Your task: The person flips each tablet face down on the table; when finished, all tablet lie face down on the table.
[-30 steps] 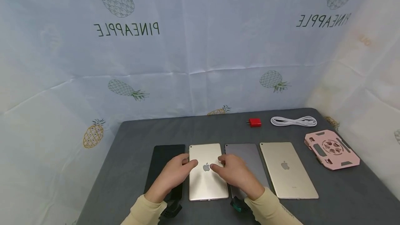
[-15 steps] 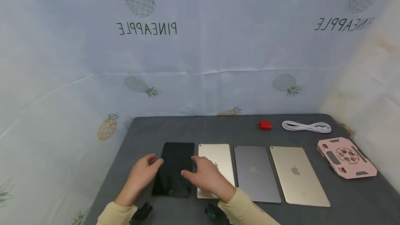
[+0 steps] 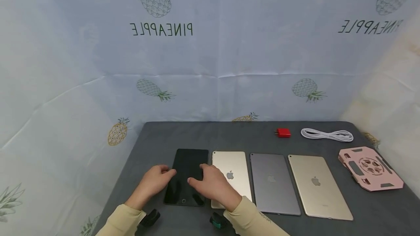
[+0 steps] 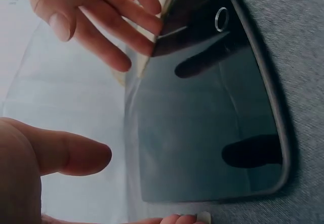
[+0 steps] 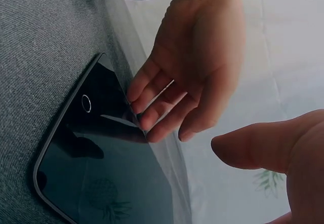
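Note:
A black-screened tablet (image 3: 187, 168) lies face up at the left end of a row, its round home button toward me. My left hand (image 3: 153, 184) is at its left edge; in the right wrist view, that hand's fingertips (image 5: 154, 133) meet the edge. On the other side my right hand (image 3: 216, 185) has its fingers at the tablet's right edge and overlaps the gold tablet (image 3: 241, 188) beside it. Both thumbs are held up over the glass; the left thumb (image 4: 83, 153) reflects in the screen. Neither hand curls round the tablet.
A grey tablet (image 3: 275, 192) and a larger gold tablet (image 3: 319, 188) lie face down to the right. Farther right is a pink case (image 3: 369, 166). A red charger plug (image 3: 283, 133) and a coiled white cable (image 3: 328, 134) lie near the back edge of the dark table (image 3: 170, 136).
Both hands have moved left from the smaller gold tablet to the sides of the black-screened one. The head view has turned left. The tablets keep their places in the row.

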`<state>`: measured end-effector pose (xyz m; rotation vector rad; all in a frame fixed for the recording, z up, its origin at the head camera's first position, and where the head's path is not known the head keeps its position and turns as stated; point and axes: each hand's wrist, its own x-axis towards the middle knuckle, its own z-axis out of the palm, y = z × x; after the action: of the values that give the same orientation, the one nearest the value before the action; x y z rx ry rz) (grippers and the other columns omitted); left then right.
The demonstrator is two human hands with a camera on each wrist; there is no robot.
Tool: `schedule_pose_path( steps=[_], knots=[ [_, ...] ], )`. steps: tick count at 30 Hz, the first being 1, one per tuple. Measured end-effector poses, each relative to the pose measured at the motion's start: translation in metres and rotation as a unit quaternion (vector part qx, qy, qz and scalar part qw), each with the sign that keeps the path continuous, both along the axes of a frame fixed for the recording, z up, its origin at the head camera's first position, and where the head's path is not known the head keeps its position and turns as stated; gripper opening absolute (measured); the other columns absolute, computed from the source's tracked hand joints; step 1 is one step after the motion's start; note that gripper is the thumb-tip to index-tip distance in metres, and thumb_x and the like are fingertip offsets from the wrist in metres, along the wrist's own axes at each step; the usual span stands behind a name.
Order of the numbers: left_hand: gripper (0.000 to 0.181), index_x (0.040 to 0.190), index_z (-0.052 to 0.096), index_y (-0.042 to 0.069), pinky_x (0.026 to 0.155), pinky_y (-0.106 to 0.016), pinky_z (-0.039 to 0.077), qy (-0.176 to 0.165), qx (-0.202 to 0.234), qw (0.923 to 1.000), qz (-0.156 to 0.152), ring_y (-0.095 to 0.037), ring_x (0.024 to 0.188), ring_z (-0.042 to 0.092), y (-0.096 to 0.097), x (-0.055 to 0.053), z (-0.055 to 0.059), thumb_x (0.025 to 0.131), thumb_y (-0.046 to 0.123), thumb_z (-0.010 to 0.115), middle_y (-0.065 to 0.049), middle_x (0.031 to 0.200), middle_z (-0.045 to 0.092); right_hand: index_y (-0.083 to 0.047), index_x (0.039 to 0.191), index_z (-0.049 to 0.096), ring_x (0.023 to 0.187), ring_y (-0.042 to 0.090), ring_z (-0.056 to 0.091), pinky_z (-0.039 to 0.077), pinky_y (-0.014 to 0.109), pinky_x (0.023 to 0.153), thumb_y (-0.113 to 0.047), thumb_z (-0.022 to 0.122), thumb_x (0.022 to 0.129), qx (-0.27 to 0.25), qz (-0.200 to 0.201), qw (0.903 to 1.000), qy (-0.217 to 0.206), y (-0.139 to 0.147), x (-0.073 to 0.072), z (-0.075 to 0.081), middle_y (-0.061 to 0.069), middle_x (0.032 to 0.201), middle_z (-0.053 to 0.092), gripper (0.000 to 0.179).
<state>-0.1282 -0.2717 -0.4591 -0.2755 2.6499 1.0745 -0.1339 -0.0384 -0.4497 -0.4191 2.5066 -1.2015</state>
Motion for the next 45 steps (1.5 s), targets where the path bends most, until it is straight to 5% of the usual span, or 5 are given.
schedule_pose_path(
  steps=[7,15,22,29,45],
  knots=[
    [0.056,0.143,0.066,-0.004,0.101,-0.057,0.059,-0.032,0.05,0.9982,0.011,-0.04,0.125,0.068,0.005,-0.005,0.005,0.108,0.04,0.061,-0.023,0.145,0.066,0.005,0.152,0.055,0.102,0.032,0.076,0.061,0.056,0.094,-0.045,0.074,0.1,-0.01,0.006,0.9996,-0.026,0.004,-0.002,-0.002,0.018,0.119,0.076,0.074],
    [0.049,0.136,0.066,-0.008,0.075,-0.032,0.053,-0.054,0.131,0.9893,0.035,-0.017,0.069,0.052,0.002,-0.007,0.006,0.108,0.032,0.061,-0.002,0.077,0.055,0.001,0.152,0.057,0.049,0.013,0.046,0.044,0.033,0.059,-0.045,0.073,0.1,-0.016,0.009,0.9996,-0.021,0.006,-0.002,-0.004,0.001,0.063,0.061,0.071],
    [0.068,0.151,0.052,-0.012,0.096,-0.046,0.061,-0.093,0.167,0.9806,0.041,-0.031,0.111,0.067,-0.007,-0.013,0.007,0.108,0.039,0.06,-0.032,0.145,0.057,-0.001,0.15,0.06,0.061,0.015,0.058,0.049,0.037,0.066,-0.047,0.072,0.1,-0.005,0.011,0.9998,-0.015,0.006,-0.005,-0.004,0.003,0.077,0.068,0.069],
    [0.074,0.156,0.044,-0.012,0.102,-0.051,0.058,-0.118,0.195,0.973,0.034,-0.035,0.118,0.06,-0.013,-0.012,0.016,0.108,0.043,0.059,-0.034,0.152,0.046,-0.001,0.15,0.06,0.052,0.014,0.045,0.042,0.033,0.058,-0.047,0.073,0.1,-0.02,0.013,0.9989,-0.04,0.006,-0.006,-0.005,0.002,0.064,0.061,0.07],
    [0.069,0.158,0.045,-0.008,0.102,-0.053,0.061,-0.097,0.213,0.9721,0.004,-0.047,0.135,0.059,-0.008,-0.013,0.041,0.11,0.04,0.057,-0.035,0.159,0.045,-0.001,0.146,0.063,0.116,0.037,0.072,0.06,0.057,0.093,-0.052,0.071,0.1,-0.019,-0.012,0.9993,-0.029,0.012,-0.012,0.001,0.021,0.138,0.071,0.07]
  ],
)
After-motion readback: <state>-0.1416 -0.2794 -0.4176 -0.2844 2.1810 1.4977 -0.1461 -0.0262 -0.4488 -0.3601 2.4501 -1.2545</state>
